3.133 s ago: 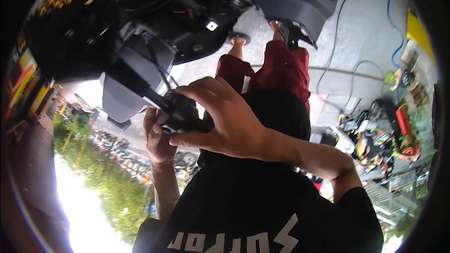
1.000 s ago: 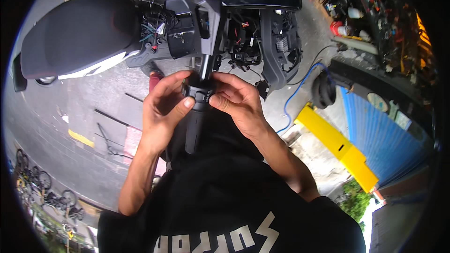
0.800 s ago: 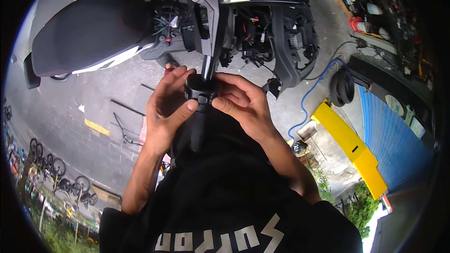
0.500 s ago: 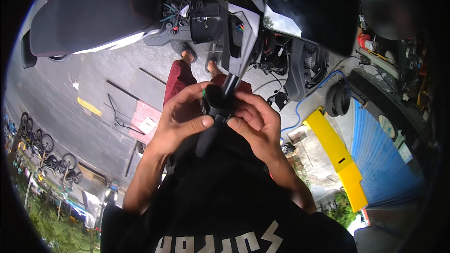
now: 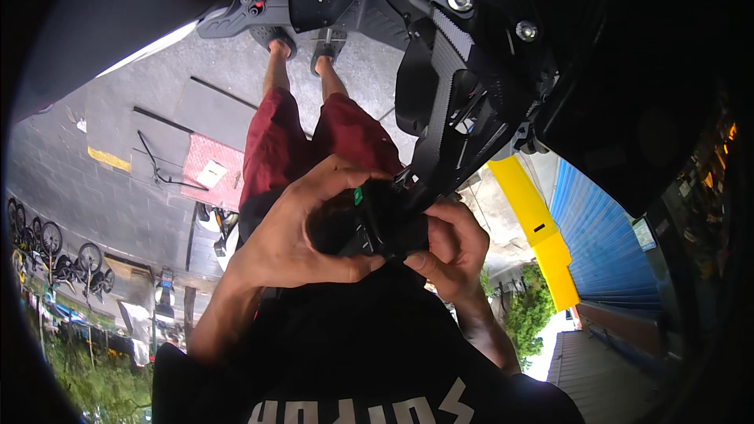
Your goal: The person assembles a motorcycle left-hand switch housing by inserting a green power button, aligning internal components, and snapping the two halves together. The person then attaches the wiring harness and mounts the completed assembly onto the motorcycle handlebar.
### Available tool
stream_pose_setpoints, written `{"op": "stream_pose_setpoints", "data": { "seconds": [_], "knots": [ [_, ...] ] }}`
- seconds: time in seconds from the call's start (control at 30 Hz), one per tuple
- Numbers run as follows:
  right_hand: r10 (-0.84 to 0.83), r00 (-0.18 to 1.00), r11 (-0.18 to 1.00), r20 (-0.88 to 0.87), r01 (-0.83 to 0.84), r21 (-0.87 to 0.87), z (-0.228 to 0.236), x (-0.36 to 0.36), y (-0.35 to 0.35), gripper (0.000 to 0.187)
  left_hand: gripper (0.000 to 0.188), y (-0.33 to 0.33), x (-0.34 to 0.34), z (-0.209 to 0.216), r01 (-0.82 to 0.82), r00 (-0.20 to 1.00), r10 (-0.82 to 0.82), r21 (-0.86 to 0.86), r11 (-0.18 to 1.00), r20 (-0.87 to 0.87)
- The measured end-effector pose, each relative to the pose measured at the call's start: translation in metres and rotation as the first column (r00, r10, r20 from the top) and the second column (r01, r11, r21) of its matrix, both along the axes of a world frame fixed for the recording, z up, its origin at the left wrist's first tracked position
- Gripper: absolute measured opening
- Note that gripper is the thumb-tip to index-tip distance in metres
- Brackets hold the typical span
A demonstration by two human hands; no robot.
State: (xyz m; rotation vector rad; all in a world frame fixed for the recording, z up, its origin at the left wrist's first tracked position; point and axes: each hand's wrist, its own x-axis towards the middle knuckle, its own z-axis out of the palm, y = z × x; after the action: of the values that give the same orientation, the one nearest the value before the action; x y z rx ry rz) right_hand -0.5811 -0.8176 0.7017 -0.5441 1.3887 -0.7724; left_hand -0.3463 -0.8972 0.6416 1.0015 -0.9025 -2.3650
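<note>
Both of my hands are at a black handlebar switch housing [image 5: 377, 224] with a small green button [image 5: 358, 196] on its left side. My left hand [image 5: 294, 228] curves round it from the left, fingers over the far side and thumb along the near side. From the right, my right hand [image 5: 452, 247] pinches it between thumb and bent fingers. A black handlebar part [image 5: 440, 145] with a ribbed face runs up from there to the scooter's front, where two silver bolts [image 5: 459, 0] show. My palms hide part of the housing, and its dark details blend together.
The scooter's dark seat [image 5: 102, 16] and grey footrest side [image 5: 243, 20] span the top left. On the ground lie a pink board [image 5: 210, 165] and black rods [image 5: 161, 119]. A yellow panel [image 5: 534, 235] and blue corrugated sheeting [image 5: 605, 228] stand right; bicycles [image 5: 51, 239] stand far left.
The view has shifted, so the scooter's front appears larger and farther right. The housing has turned in my hands, and my left hand now wraps farther round it. Both hands keep their hold.
</note>
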Motion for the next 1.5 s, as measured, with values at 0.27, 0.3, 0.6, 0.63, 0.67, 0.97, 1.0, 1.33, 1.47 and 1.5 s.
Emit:
{"op": "stream_pose_setpoints", "data": {
  "seconds": [0.27,0.3,0.6,0.63,0.67,0.97,1.0,1.33,1.47,1.5],
  "knots": [
    [0.289,0.741,0.79,-0.607,-0.542,-0.287,0.022,-0.001,-0.035,0.06,0.088,0.019,-0.006,0.003,-0.21,0.978,0.21,0.065,0.976,0.006],
    [0.331,0.708,0.751,-0.624,-0.598,-0.28,0.024,-0.004,-0.039,0.064,0.089,0.027,-0.007,0.001,-0.205,0.979,0.206,-0.043,0.978,0.01],
    [0.246,0.751,0.431,-0.612,-0.651,-0.625,0.085,0.002,-0.043,0.029,0.12,0.064,-0.016,-0.003,-0.255,0.959,0.268,-0.133,0.958,0.094],
    [0.34,0.809,0.422,-0.48,-0.587,-0.691,0.102,0.02,-0.043,0.024,0.12,0.068,-0.01,-0.012,-0.306,0.95,0.309,-0.061,0.95,0.052],
    [0.349,0.864,0.396,-0.363,-0.487,-0.778,0.129,0.038,-0.03,0.016,0.119,0.075,-0.012,-0.011,-0.331,0.943,0.331,-0.033,0.943,0.011],
    [0.336,0.83,0.413,-0.445,-0.554,-0.723,0.193,0.104,0.071,0.018,0.099,0.074,-0.03,0.0,-0.477,0.865,0.492,-0.148,0.867,0.095],
    [0.351,0.822,0.387,-0.448,-0.563,-0.73,0.187,0.096,0.072,0.022,0.102,0.074,-0.034,-0.011,-0.493,0.862,0.506,-0.183,0.85,0.025],
    [0.035,0.775,0.691,-0.631,-0.474,-0.545,-0.03,0.03,0.003,0.045,0.064,0.081,-0.035,-0.019,-0.486,0.796,0.485,0.097,0.869,-0.362],
    [0.054,0.853,0.742,-0.519,-0.382,-0.551,-0.034,0.026,0.003,0.04,0.066,0.079,-0.037,-0.018,-0.468,0.767,0.474,0.127,0.874,-0.432],
    [0.052,0.858,0.743,-0.511,-0.375,-0.555,-0.034,0.026,0.002,0.04,0.066,0.078,-0.037,-0.017,-0.462,0.775,0.467,0.122,0.878,-0.425]
  ]
}}
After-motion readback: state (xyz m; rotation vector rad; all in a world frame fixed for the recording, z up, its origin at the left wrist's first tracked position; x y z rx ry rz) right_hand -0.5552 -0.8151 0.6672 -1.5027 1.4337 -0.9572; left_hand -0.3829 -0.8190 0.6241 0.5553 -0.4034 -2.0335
